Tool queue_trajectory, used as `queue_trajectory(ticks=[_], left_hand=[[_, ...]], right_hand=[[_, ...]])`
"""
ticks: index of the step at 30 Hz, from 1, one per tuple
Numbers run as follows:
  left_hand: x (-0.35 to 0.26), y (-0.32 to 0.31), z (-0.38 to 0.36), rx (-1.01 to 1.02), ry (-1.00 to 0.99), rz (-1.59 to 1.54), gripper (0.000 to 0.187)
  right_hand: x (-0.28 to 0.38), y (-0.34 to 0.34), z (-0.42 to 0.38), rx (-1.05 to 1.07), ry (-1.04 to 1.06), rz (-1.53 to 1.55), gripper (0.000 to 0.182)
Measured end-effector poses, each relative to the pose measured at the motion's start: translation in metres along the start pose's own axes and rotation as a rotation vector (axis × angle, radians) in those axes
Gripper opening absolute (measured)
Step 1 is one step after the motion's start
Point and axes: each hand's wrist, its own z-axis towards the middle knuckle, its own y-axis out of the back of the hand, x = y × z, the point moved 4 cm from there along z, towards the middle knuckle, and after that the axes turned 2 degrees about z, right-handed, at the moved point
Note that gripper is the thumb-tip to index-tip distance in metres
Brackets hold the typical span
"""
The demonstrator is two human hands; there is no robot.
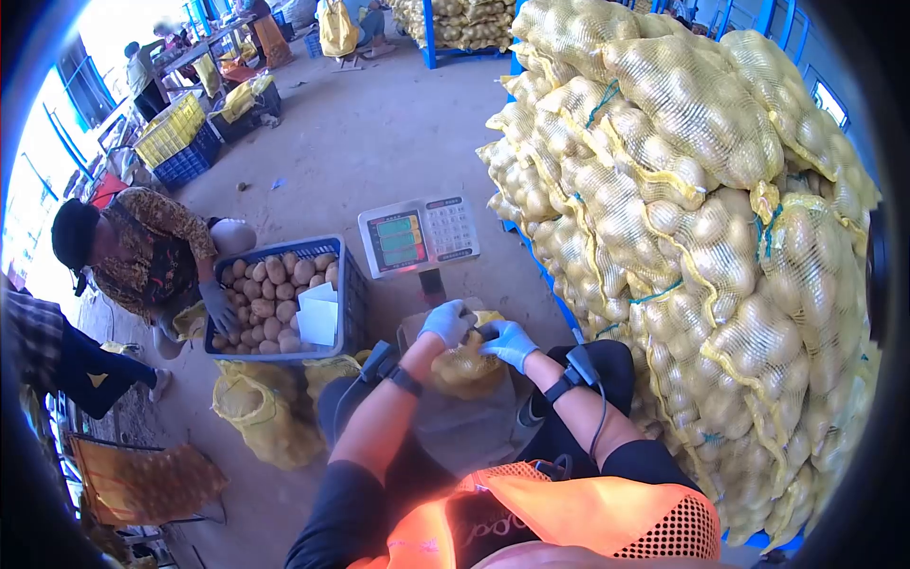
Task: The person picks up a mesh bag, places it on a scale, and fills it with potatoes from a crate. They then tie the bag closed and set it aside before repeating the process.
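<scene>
A yellow mesh bag of potatoes (466, 372) sits in front of me, on the platform of the scale (418, 236). My left hand (448, 323), in a pale glove, is closed at the bag's upper edge. On the other side of the bag's mouth, my right hand (509, 343), in a light blue glove, is also closed, with its fingertips drawn together on the mesh. The fingertips look dark, and whatever else they may pinch is too small to make out. The scale's display stands on a post just beyond my hands.
To the left stands a blue crate (353, 302) of potatoes with white cards (318, 318) on top; a co-worker's gloved hand (219, 307) reaches into it. An open mesh bag (265, 417) stands nearer me. Filled potato sacks (701, 284) are stacked high at the right.
</scene>
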Motion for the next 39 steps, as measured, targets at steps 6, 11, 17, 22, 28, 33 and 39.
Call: queue_trajectory(ticks=[6, 11, 17, 22, 28, 33, 39], left_hand=[[0.025, -0.016, 0.0, 0.173, 0.318, -0.446, 0.019], [0.042, -0.034, -0.001, 0.089, 0.226, -0.396, 0.017], [0.012, -0.011, -0.012, 0.066, 0.33, -0.477, 0.021], [0.011, -0.013, -0.018, -0.05, 0.327, -0.398, 0.023], [-0.013, -0.018, -0.039, 0.138, 0.382, -0.825, 0.025], [-0.009, -0.027, -0.052, 0.159, 0.496, -0.922, 0.021], [0.002, -0.042, -0.044, 0.01, 0.313, -0.65, 0.026]], right_hand=[[0.023, -0.006, -0.008, -0.17, 0.128, -0.196, 0.045], [0.01, -0.009, -0.008, -0.216, 0.552, -0.64, 0.037], [-0.009, 0.002, 0.009, -0.215, -0.149, 0.351, 0.019], [0.008, -0.003, 0.0, -0.326, -0.255, 0.762, 0.021], [-0.015, -0.006, 0.02, -0.283, -0.448, 0.859, 0.014], [-0.026, -0.005, 0.025, -0.299, -0.572, 0.914, 0.018], [-0.002, -0.014, 0.004, -0.445, -0.505, 0.997, 0.015]])
